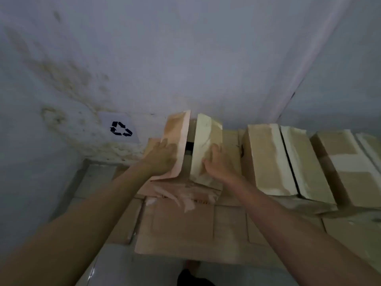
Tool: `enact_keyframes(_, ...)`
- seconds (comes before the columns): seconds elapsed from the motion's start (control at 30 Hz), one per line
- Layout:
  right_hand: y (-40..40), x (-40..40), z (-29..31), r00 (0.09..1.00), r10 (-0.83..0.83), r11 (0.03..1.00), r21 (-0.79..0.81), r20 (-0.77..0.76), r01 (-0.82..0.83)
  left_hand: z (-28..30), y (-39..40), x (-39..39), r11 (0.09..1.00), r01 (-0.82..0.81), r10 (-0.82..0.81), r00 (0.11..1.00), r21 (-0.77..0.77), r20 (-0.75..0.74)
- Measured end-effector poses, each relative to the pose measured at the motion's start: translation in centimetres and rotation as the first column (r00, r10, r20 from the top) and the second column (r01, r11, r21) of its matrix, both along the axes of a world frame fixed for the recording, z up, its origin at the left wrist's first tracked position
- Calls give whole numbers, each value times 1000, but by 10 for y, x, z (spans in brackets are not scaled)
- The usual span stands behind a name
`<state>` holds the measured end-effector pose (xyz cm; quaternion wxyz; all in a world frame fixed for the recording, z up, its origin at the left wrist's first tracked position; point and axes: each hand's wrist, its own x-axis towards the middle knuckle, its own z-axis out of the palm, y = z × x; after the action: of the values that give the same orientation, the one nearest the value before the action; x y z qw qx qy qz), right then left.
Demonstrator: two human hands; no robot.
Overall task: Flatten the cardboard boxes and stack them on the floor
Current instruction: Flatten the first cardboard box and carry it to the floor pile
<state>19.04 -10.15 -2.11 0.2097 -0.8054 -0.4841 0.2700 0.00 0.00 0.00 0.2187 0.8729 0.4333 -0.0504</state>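
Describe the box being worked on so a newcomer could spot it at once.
Start at the recycling sign on the stained wall; the cardboard box stands just right of it, leftmost in the row against the wall. Unlike its neighbours, its two top flaps stand apart, a hand on each.

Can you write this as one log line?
left hand on left flap | right hand on right flap | flaps apart

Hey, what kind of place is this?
Probably a storage or recycling corner indoors: a recycling-symbol sign on a stained wall, and cardboard boxes lined along it on a tiled floor.
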Motion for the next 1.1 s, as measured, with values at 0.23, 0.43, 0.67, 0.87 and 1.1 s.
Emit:
enact_keyframes(0.23,18,-5,-22,983,-182,983,-41,-29,181,-56,2,14,998,-48,50,998,43,-49)
enact_keyframes(0.43,16,-28,-23,984,-146,982,-108,104,157,-66,-1,9,986,-78,73,996,146,41)
enact_keyframes(0.67,3,-5,39,947,-293,938,152,-128,311,-63,0,19,989,-110,110,994,102,11)
enact_keyframes(0.87,-37,34,13,779,-285,951,62,559,303,-55,-7,29,994,-57,65,994,89,-92)
enact_keyframes(1.1,-46,10,-38,927,-60,957,-243,371,159,-33,1,23,997,-74,76,995,-32,57)
